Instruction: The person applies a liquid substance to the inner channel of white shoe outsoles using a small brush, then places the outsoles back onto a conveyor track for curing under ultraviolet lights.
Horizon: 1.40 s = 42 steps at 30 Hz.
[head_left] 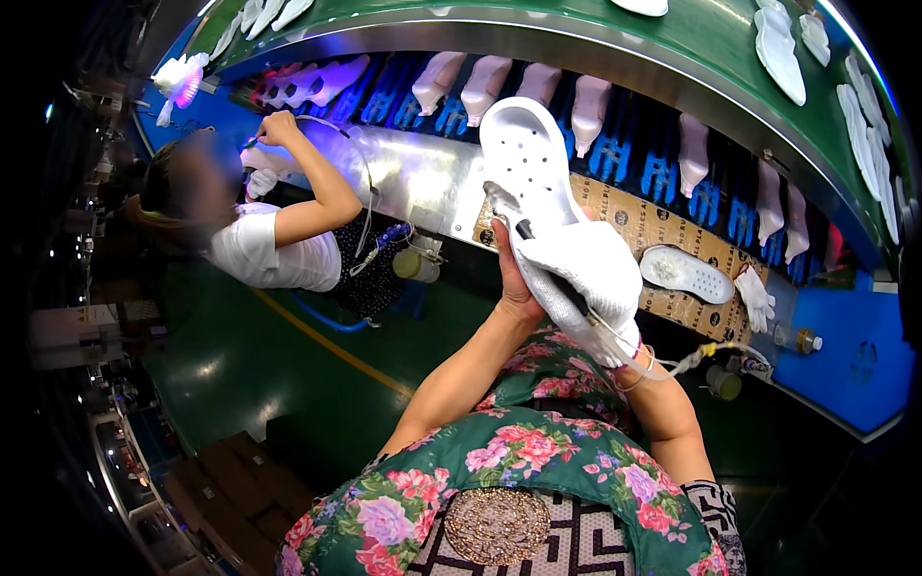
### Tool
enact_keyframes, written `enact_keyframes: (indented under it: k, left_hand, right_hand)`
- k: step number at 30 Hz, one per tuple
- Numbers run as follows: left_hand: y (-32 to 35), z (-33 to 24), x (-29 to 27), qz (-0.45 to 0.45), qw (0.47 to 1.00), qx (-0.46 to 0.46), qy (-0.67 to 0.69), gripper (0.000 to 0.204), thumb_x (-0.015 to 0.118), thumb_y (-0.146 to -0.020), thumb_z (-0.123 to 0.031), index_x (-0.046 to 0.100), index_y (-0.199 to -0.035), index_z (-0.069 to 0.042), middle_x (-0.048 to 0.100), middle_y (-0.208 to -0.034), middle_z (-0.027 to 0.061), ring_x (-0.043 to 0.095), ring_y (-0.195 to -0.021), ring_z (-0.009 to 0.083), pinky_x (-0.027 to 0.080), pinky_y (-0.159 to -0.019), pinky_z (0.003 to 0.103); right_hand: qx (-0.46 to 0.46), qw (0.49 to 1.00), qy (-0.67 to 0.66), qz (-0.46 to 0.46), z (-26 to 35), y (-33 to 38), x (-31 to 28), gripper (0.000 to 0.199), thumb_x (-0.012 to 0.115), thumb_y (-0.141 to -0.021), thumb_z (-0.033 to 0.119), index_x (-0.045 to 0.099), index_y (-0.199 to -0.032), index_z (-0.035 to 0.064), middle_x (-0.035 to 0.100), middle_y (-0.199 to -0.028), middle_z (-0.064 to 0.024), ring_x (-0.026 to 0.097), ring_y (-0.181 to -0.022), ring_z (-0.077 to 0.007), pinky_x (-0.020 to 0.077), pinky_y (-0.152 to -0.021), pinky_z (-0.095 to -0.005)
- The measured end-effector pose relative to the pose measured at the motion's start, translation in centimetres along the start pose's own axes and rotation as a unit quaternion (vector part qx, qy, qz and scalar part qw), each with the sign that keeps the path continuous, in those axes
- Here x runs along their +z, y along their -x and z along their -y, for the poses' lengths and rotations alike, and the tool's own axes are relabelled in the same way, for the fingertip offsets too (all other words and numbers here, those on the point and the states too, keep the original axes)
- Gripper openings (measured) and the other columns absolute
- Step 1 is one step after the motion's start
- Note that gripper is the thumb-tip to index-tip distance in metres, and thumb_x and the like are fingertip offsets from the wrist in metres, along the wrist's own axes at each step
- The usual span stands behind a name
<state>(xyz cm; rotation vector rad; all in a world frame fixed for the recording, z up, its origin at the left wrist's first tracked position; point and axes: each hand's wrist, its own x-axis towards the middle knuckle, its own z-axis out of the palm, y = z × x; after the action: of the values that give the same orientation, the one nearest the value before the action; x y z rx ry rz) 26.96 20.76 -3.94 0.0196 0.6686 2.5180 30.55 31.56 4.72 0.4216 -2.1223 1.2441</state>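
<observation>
A white shoe sole (528,144) with small holes is held up before me, its rounded end pointing away. My bare left hand (515,278) grips its left side from below, fingers wrapped round the edge. My right hand (591,274), in a white knit glove, lies over the middle of the sole and closes on a brush (502,199). The brush's dark bristles stick out to the left, by the sole's edge. A thin clear hose (615,341) runs back from under the gloved hand past the wrist. The glove covers most of the brush handle.
Behind the sole, a cardboard-covered bench (696,226) carries another white sole (687,274) and a loose white glove (755,298). Pale shoe forms (590,106) stand on a blue rack. Above runs a green conveyor (538,24) with white soles. At left, a person (288,230) works.
</observation>
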Motion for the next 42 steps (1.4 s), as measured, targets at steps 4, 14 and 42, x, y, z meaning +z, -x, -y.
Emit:
enact_keyframes:
  k: [4,14,42]
  left_hand:
    - [-0.2,-0.3,-0.5,-0.03,0.998,-0.003,0.047,0.109,0.037,-0.08,-0.088,0.029,-0.153,-0.008,0.05,-0.142,0.0212,0.052,-0.129,0.0347,0.043,-0.109,0.05]
    - [-0.9,-2.0,-0.1,-0.077,0.997,0.018,0.007,0.108,0.04,-0.08,-0.088,0.027,-0.153,-0.009,0.05,-0.139,0.0229,0.057,-0.12,0.0399,0.046,-0.105,0.056]
    - [-3.2,-5.0,-3.9,0.141,0.981,0.02,0.134,0.094,0.054,-0.085,-0.074,0.034,-0.15,-0.009,0.057,-0.129,0.0206,0.062,-0.11,0.0367,0.055,-0.086,0.057]
  right_hand:
    - [0.103,0.991,-0.081,-0.023,-0.8,0.7,-0.5,0.025,0.076,-0.077,0.006,0.074,-0.102,0.0063,0.073,-0.098,-0.0103,0.069,-0.092,-0.0268,0.0518,-0.091,-0.0365]
    - [0.125,0.986,-0.114,0.002,-1.8,0.7,-0.6,0.02,0.076,-0.075,0.004,0.075,-0.095,0.0064,0.074,-0.094,-0.0091,0.07,-0.088,-0.0247,0.054,-0.08,-0.0336]
    - [0.03,0.98,-0.151,0.123,-2.0,1.9,1.6,0.021,0.077,-0.069,-0.004,0.073,-0.086,0.0071,0.072,-0.09,-0.0121,0.069,-0.08,-0.025,0.0529,-0.076,-0.034]
